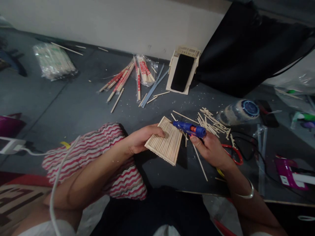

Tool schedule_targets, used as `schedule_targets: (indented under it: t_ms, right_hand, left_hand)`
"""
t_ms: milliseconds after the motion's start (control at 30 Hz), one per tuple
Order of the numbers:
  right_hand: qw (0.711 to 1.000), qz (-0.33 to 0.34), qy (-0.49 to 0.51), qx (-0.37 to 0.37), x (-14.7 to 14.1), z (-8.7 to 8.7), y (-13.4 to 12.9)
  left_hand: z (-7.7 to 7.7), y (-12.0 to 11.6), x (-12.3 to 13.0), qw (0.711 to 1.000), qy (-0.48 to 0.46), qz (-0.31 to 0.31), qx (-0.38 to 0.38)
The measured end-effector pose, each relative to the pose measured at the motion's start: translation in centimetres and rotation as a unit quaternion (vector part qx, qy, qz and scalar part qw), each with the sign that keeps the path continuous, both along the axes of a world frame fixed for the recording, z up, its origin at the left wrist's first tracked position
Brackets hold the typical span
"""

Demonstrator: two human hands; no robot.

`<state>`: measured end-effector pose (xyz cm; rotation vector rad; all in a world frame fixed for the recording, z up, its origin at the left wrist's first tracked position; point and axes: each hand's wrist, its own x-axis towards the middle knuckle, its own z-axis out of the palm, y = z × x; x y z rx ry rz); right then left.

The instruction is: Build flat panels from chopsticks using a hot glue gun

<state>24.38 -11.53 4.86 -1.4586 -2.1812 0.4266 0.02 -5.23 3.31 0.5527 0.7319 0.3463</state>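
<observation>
A tapered panel of pale wooden sticks (167, 142) is tilted above the grey work surface. My left hand (146, 137) grips its left side, thumb on top and the fingers mostly hidden beneath. In my right hand (209, 146) is a blue glue gun (189, 128), its nozzle at the panel's upper edge, touching or very close. A small red light shows near the gun's grip. Just beyond the gun lies a loose heap of short sticks (209, 122).
A striped cloth (93, 147) lies under my left forearm. Wrapped chopsticks (120, 78), a phone (182, 72) on a stick-built stand and a clear jar (237, 112) stand farther back. Red-handled scissors (237, 154) and a black cable are beside my right wrist. A white cable crosses the left.
</observation>
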Motion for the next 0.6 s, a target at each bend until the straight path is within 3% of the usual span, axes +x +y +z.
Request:
schedule_targets:
  t_ms: [600]
  right_hand:
    - [1.000, -0.015, -0.018, -0.010, 0.32, 0.36, 0.00]
  left_hand:
    - [0.38, 0.18, 0.11, 0.999, 0.025, 0.018, -0.017]
